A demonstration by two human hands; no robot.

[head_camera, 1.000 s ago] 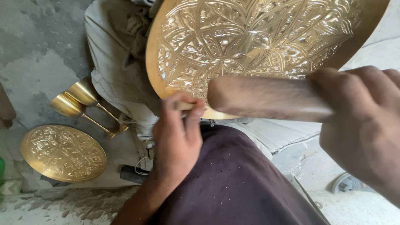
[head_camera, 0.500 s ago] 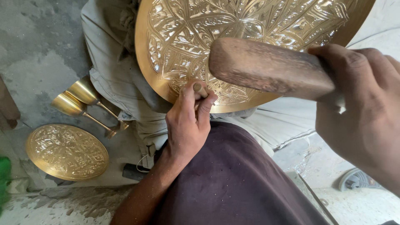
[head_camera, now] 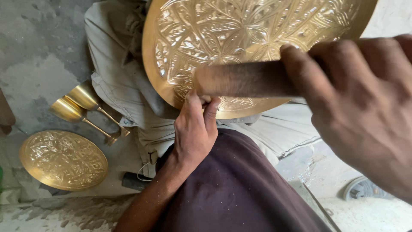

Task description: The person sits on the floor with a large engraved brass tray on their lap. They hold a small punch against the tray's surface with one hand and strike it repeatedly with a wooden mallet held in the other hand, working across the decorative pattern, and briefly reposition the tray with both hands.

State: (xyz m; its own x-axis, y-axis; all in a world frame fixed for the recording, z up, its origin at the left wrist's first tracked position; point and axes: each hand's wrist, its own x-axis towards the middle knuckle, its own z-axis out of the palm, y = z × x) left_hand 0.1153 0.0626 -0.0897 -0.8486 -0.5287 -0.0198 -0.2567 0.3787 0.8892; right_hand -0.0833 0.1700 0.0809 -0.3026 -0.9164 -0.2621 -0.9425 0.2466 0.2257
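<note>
At the far left, on the concrete floor [head_camera: 30, 47], a small embossed brass plate [head_camera: 63, 160] lay flat near the lower left corner, and just above it two brass goblets [head_camera: 79, 103] lay on their sides, side by side, stems pointing right toward a rumpled beige cloth [head_camera: 116, 86]. A small dark object [head_camera: 135, 181] sat on the floor just right of the small plate. Moving right, the left hand [head_camera: 195, 129] reached up over a dark maroon-clad thigh [head_camera: 240, 189], its fingers closed tightly around a small tool whose tip pressed against the lower rim of a large embossed brass tray [head_camera: 240, 38]; the tool itself was almost wholly hidden in the fist. The tray stood tilted against the beige cloth, filling the top middle of the view. Across its lower part ran a blurred wooden mallet [head_camera: 240, 79], held close over the left hand. At the right, the right hand [head_camera: 360, 107] was wrapped firmly around the mallet's handle, fingers fully curled.
</note>
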